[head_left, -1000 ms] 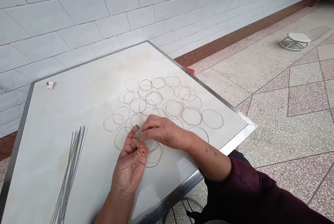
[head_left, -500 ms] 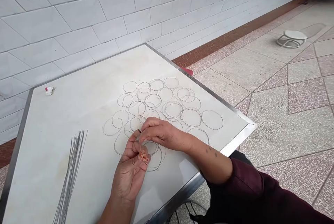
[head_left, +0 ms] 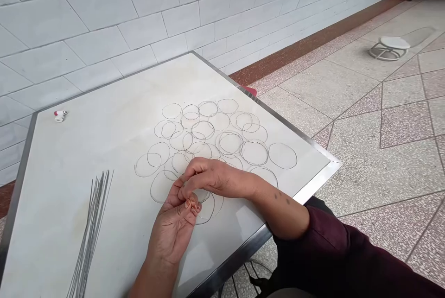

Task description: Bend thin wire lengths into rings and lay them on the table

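Note:
My left hand (head_left: 171,228), palm up, pinches a thin wire (head_left: 193,211) between thumb and fingertips. My right hand (head_left: 216,177) reaches over from the right, its fingers closed on the same wire beside the left fingers. Much of that wire is hidden behind the fingers. Under and beyond both hands, many thin wire rings (head_left: 254,152) lie spread over the white tabletop (head_left: 132,103), several overlapping. To the left of my left hand is a bundle of straight wires (head_left: 91,233).
A small red-and-white item (head_left: 60,115) sits at the table's far left corner. The metal table edge (head_left: 229,261) runs close below my forearms. White wall tiles (head_left: 104,6) rise behind the table, and a low round stool (head_left: 389,48) stands on the floor at right.
My right fingers have moved down and left, closer to the left thumb, and the wire loop between the hands shows less. The view has shifted slightly.

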Available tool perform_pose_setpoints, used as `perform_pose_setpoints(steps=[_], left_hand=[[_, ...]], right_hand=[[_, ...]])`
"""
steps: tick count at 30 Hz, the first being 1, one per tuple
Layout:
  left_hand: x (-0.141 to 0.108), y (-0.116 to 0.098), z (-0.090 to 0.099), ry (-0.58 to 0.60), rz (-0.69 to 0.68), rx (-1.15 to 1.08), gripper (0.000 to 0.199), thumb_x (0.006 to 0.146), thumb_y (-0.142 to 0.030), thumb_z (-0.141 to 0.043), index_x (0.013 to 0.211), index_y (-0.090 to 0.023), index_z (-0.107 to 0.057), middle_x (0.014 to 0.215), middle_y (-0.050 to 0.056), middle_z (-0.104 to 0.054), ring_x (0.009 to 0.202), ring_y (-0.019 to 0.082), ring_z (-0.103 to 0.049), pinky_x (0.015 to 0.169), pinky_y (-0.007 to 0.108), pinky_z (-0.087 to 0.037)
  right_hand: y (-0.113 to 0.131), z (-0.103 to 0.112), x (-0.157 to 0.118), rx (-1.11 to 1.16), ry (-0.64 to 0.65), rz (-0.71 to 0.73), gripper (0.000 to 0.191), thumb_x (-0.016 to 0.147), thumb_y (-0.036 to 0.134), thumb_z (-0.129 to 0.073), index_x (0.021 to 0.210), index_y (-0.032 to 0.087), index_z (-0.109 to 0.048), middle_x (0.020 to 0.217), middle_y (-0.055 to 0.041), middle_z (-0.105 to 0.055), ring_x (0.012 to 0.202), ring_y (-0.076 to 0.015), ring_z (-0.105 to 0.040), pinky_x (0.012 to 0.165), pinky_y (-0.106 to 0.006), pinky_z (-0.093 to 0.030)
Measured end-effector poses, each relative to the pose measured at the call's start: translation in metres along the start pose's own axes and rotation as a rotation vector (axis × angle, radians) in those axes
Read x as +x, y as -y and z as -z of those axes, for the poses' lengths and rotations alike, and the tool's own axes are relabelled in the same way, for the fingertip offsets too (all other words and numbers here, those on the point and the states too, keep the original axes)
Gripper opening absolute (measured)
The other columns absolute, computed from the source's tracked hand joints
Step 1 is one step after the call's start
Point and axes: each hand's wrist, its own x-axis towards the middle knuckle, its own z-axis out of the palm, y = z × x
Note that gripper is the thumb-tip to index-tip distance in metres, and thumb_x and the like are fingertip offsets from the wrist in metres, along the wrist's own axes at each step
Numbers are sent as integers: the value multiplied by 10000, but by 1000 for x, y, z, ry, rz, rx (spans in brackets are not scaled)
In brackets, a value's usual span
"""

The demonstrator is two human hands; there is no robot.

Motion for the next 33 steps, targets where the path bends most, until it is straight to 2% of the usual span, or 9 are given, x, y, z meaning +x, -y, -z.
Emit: perform_pose_setpoints(steps=[2,8,11,14,22,25,29,31,33], left_hand=[[0,1,-1,-2,-1,10,451,670,-71,-786,1101,-173,-701,686,-21,-574,640,88,-514,637,194,-468],[0,0,-2,-41,-89,10,454,683,-72,-796,1111,-188,-703,705,-27,-542,698,99,-516,705,219,-492],[-1,-2,-2,-48,-137,39,472,712,-90,-789,1156,-215,-693,686,-29,-521,721,116,-523,736,247,-503],[-2,-3,-4,-46,-167,77,458,736,-134,-786,1173,-225,-688,695,-23,-533,718,121,-521,747,260,-508],[-6,-6,-10,-58,-116,128,449,718,-150,-803,1142,-237,-684,707,-33,-534,653,103,-521,637,224,-488],[-6,-6,-8,-32,-101,110,481,710,-112,-798,1159,-228,-671,703,-37,-542,655,97,-533,602,197,-487],[-4,-7,-5,-95,-185,-22,533,674,-61,-813,1161,-215,-661,717,-52,-560,677,82,-573,636,174,-519],[-3,-9,-4,-132,-250,-100,551,659,-50,-822,1159,-212,-658,714,-61,-572,677,75,-589,636,160,-526],[-3,-11,-3,-150,-304,-162,564,654,-41,-822,1163,-214,-653,720,-66,-595,685,71,-607,647,152,-533]], right_hand=[[2,0,0,-8,-1,-42,200,814,433,-728,857,242,-690,988,5,-632,920,-168,-626,705,-246,-525],[-1,5,-1,-131,-18,236,170,890,341,-662,1021,232,-665,1058,-32,-581,924,-152,-571,812,-289,-519],[0,7,-1,-200,-71,311,263,870,278,-692,1106,211,-596,1041,-41,-552,815,-127,-549,728,-277,-529],[0,6,-1,-240,-119,339,182,894,215,-650,1067,196,-598,983,-35,-556,787,-121,-547,669,-251,-521],[-12,4,5,-260,-217,453,75,950,224,-595,929,212,-666,873,-21,-625,869,-142,-575,767,-273,-509],[-14,2,7,-212,-235,408,84,939,251,-613,883,220,-667,866,-14,-617,861,-143,-575,763,-277,-494],[-13,3,5,114,-294,165,174,915,366,-642,1019,236,-594,897,1,-596,782,-127,-558,683,-268,-462],[-12,3,2,335,-256,25,290,931,453,-596,1114,238,-530,953,-8,-597,787,-119,-561,664,-255,-452],[-10,1,0,483,-120,-93,355,901,500,-622,1098,215,-544,991,-24,-616,812,-113,-570,673,-241,-446]])
